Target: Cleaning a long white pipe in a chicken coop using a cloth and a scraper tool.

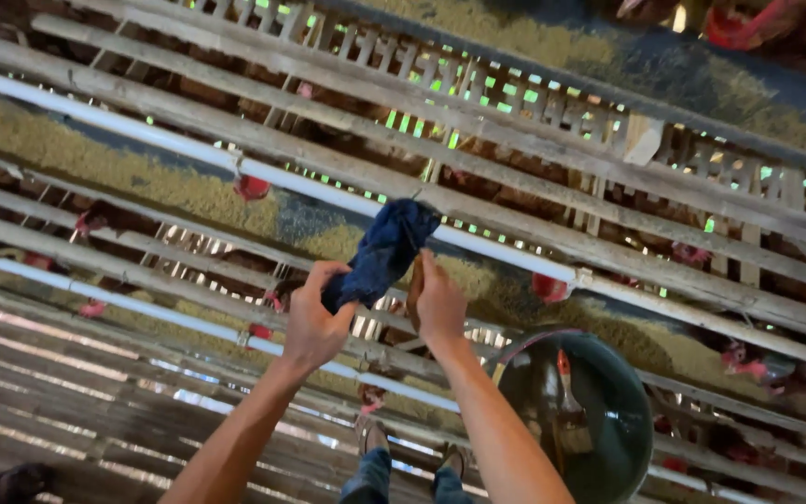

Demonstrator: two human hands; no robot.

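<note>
Both hands worked a dark blue cloth (382,254) against the white pipe (282,177) that ran along the bamboo cage (534,121). The left hand (314,322) had its fingers curled tight round the cloth's lower end, and the right hand (438,303) stood just beside it, fingers pressed together, the thumb side against the cloth. The cloth's upper end lay on the pipe, above the feed trough (142,173). A likely slip was the cloth sliding off the smooth pipe if the grip eased, and falling into the feed. A hard tug might also have shaken the pipe and its red drinkers (252,187). The green bowl (608,411), holding a brush (566,397), sat near the right forearm, and a swing of that elbow could have tipped it.
</note>
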